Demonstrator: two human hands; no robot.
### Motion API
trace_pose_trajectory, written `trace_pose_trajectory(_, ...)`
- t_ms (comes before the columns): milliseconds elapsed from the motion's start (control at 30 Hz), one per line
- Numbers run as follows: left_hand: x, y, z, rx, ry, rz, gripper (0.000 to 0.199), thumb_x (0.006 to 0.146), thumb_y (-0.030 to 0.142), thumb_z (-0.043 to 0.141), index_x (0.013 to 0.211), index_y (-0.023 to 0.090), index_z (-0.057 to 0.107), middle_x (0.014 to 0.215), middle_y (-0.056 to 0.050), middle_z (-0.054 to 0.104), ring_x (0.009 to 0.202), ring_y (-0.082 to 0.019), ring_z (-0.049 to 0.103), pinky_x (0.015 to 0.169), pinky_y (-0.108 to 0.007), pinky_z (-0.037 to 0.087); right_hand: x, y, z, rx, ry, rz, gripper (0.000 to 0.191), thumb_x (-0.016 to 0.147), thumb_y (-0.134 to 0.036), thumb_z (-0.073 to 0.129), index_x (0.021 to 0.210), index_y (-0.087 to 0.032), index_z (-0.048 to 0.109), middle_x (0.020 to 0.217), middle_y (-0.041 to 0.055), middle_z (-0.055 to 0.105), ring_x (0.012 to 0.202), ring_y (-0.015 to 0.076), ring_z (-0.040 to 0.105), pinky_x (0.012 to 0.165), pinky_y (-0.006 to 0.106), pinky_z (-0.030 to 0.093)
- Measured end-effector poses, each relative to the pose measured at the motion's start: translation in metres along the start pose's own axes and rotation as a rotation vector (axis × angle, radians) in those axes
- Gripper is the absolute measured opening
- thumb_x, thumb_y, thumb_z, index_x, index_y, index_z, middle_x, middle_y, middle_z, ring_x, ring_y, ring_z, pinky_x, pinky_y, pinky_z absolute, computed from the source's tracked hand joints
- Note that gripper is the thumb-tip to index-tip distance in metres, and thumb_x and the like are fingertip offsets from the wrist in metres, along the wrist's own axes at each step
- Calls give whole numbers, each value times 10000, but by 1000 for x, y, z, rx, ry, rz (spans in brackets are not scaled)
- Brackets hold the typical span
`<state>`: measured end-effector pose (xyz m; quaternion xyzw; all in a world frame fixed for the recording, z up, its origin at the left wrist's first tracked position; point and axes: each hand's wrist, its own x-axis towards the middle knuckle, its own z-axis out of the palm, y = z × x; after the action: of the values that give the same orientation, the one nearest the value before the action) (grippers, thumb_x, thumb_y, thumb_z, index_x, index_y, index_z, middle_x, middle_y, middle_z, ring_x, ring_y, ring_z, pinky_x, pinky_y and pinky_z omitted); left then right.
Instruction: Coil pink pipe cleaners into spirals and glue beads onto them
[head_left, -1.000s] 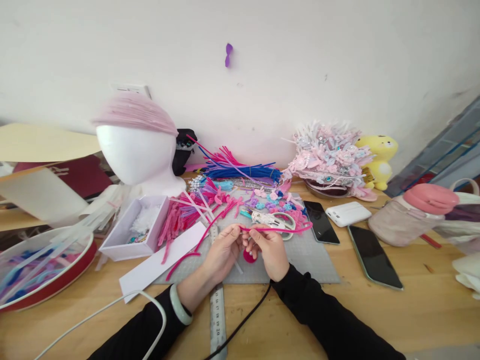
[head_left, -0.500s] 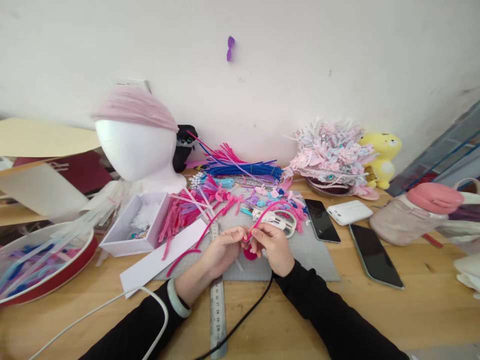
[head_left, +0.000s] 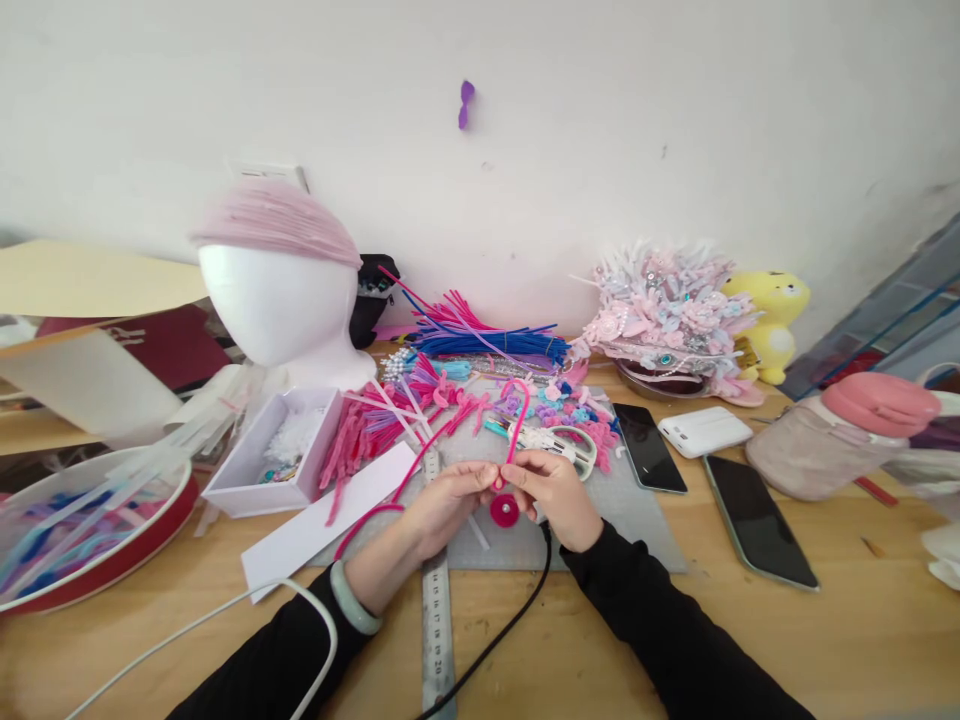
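Note:
Both hands pinch a bright pink pipe cleaner (head_left: 518, 420) above the grey cutting mat (head_left: 615, 530). It rises from the fingertips in a bent loop. My left hand (head_left: 457, 500), with a pale bangle at the wrist, is closed on its lower end. Thumb and fingertips of my right hand (head_left: 555, 492) meet the left ones there, also closed on it. Just below the fingers shows a round magenta piece (head_left: 505, 510) with a small shiny centre; what holds it up is hidden. Beneath the left wrist lie more pink pipe cleaners (head_left: 367, 517) and a steel ruler (head_left: 437, 630).
White-handled scissors (head_left: 577, 450) lie beyond my hands, near bundles of pipe cleaners (head_left: 487, 338). A white box (head_left: 262, 500), a paper strip (head_left: 330, 520) and a foam head (head_left: 281, 305) stand left. Two phones (head_left: 761, 520) lie right. A black cable (head_left: 499, 635) crosses the front.
The pipe cleaner's loop now stands more upright instead of arching to the right. The round magenta piece shows more fully below the fingers. The hands stay together; the view has shifted slightly.

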<state>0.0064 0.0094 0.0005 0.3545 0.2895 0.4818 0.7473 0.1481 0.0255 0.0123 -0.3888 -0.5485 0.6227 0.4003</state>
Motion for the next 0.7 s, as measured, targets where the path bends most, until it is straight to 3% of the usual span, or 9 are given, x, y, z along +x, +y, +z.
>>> trace_pose_trajectory(267,1,-4,8,-6,140,124,69,740,200,554,706,142,567,599,32,477,541,-64,423,568,-196,325,3,7,5,126,142,3,213,669,-351,597,717,-145,571,395,-47,521,291,54,406,292,154,306)
trace_pose_trajectory(467,0,-7,11,-126,104,157,91,767,219,512,720,151,550,561,22,472,553,-95,452,574,-222,350,2,11,10,146,114,20,191,657,-324,603,674,-136,576,420,-38,530,316,54,420,313,162,335)
trace_pose_trajectory(567,-1,-6,10,-164,72,101,113,752,210,522,671,136,551,565,5,489,552,-102,459,579,-233,356,1,9,9,137,92,18,182,665,-320,587,664,-139,573,417,-43,519,318,51,409,313,160,325)
trace_pose_trajectory(700,-2,0,8,-208,31,-105,140,729,218,531,634,121,563,540,-7,492,556,-120,475,590,-260,363,0,1,4,53,43,13,156,667,-290,572,647,-135,582,401,-51,497,314,50,399,326,168,323)
